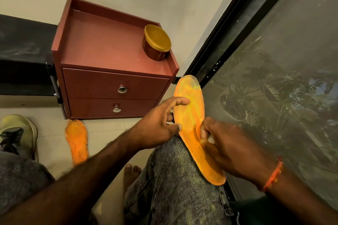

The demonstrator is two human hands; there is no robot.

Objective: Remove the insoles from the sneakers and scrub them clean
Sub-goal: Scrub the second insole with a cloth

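Observation:
An orange insole (190,107) lies along my right knee, its toe end pointing up toward the window frame. My left hand (159,124) steadies its left edge, thumb and fingertips touching the surface. My right hand (225,144) grips a small pale scrubbing thing, mostly hidden in the fingers, and presses it on the middle of the insole. A second orange insole (76,142) lies on the floor. A yellow-green sneaker (20,133) stands at the far left.
A reddish two-drawer cabinet (113,86) stands against the wall, with a yellow-lidded tub (157,42) on top. A dark-framed window with a mesh screen (274,78) fills the right side. My bare foot (131,171) rests on the pale floor.

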